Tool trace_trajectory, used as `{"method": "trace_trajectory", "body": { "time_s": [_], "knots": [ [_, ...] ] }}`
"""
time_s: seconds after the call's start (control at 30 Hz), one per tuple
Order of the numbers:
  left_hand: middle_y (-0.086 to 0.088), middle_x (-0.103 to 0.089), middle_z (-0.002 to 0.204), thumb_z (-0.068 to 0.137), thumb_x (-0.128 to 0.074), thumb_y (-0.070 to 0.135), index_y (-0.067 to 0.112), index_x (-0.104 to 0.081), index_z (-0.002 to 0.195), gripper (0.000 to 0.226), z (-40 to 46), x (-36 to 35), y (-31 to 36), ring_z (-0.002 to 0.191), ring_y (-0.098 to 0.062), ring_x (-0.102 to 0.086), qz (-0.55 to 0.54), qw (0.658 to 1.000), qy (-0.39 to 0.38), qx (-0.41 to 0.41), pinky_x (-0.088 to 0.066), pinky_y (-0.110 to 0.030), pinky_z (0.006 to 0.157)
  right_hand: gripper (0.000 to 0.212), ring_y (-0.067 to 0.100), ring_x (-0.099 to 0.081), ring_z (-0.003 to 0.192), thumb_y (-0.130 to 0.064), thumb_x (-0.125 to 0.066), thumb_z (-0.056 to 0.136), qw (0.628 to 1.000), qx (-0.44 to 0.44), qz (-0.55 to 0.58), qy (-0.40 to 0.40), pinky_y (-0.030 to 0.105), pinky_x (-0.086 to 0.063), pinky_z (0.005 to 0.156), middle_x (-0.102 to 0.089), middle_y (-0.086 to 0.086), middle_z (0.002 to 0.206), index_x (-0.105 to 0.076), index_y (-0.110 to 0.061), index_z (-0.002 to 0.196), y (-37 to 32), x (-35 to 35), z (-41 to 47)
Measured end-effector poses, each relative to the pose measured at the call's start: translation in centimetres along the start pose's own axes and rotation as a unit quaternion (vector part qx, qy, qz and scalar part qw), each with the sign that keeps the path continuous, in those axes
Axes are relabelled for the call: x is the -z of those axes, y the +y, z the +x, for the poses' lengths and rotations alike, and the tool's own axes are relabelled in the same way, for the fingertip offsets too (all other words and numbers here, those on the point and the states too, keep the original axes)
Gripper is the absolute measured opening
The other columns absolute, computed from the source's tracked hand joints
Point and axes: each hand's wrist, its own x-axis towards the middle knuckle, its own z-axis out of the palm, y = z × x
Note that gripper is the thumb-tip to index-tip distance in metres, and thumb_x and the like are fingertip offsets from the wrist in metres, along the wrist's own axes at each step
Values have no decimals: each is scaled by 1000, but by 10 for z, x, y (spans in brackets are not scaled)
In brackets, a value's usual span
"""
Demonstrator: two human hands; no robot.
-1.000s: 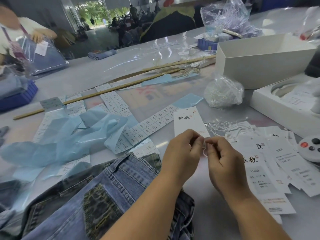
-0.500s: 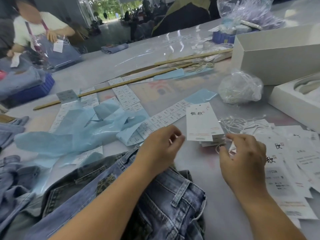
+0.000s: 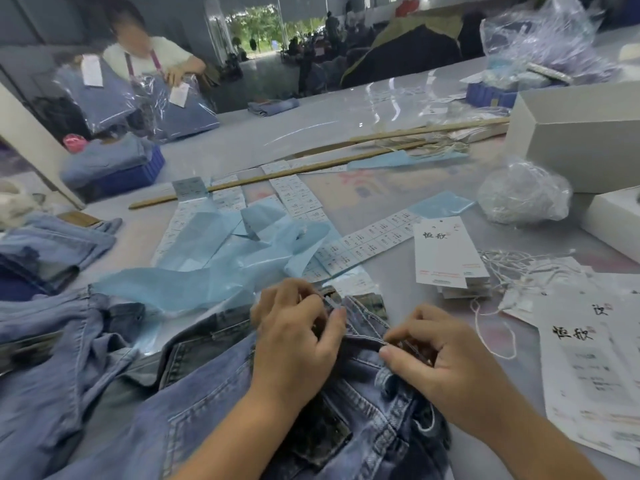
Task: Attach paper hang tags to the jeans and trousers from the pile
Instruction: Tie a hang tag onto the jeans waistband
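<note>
Denim fills the near left of the table (image 3: 346,109): loose jeans in a pile (image 3: 45,244) at the far left edge, then the pair being worked on, the jeans (image 3: 194,403), spread from the lower left up to both hands at the waistband. Above them lie crumpled blue backing paper (image 3: 214,271) and strips of size stickers (image 3: 367,242). The left hand (image 3: 294,341) has its grip curled on the upper edge of the waistband, thumb and fingertips pinching the fabric. Just to its right, the right hand (image 3: 433,362) pinches the waistband near a belt loop, fingers curled tight; whether it also holds string there I cannot tell. Further right, a stack of hang tags (image 3: 446,254) sits apart from the jeans, with a white string (image 3: 495,334) trailing from it across the table, and more printed tags (image 3: 588,368) are fanned at the right edge. The risk, as I judge it, is that the string loop lies well away from the belt loop, so it could slip free or tangle in the loose strings nearby, or the tag could drag its neighbours off the stack when pulled. Against the picture half a second ago, both hands have left the tags and the open air above the table and come down onto the waistband, and the jeans lie further up the table.
</note>
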Motion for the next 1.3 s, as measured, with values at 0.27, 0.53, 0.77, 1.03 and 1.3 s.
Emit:
{"method": "trace_trajectory", "body": {
  "time_s": [0.27, 0.53, 0.77, 1.03, 1.3],
  "knots": [
    [9, -56, 89, 77, -64, 48, 39, -39, 93, 31, -23, 27, 4, 77, -6, -53, -125, 928, -177, 303, -36, -26, 59, 4, 21, -56, 81, -26, -69, 69, 960, 129, -236, 72, 41, -43, 73, -60, -12, 82, -68, -24, 66, -42, -35, -22],
    [2, -52, 71, 78, -56, 5, 48, -36, 94, 50, -51, 49, 5, 48, -1, -42, -233, 920, -130, 288, -34, -15, 43, 42, 6, -45, 56, -47, -44, 91, 968, 107, -225, 13, 33, -38, 75, -48, -13, 51, -49, -24, 56, -52, -43, -34],
    [8, -45, 50, 80, -51, 6, 39, -48, 89, 35, -68, 46, 0, 42, -7, -36, -178, 953, -123, 210, -28, -20, 42, 21, 18, -61, 95, -35, -58, 83, 943, -96, -318, -39, 30, -44, 80, -69, -8, 102, -69, -29, 100, -53, -37, 10],
    [15, -54, 57, 84, -62, 47, 25, -57, 73, 25, -45, 44, -12, 52, -1, -47, -167, 940, -174, 240, -35, -22, 51, 24, 20, -62, 97, -10, -60, 76, 965, -187, -178, -51, 38, -50, 91, -67, -6, 98, -58, -33, 82, -44, -45, 25],
    [14, -67, 72, 73, -60, 74, 30, -68, 81, 46, -29, 40, -12, 70, -6, -61, -171, 918, -275, 229, -45, -30, 65, 38, 2, -60, 59, 8, -55, 78, 987, -137, 53, -58, 19, -45, 49, -68, -2, 80, -67, -26, 86, -47, -52, 19]
  ]
}}
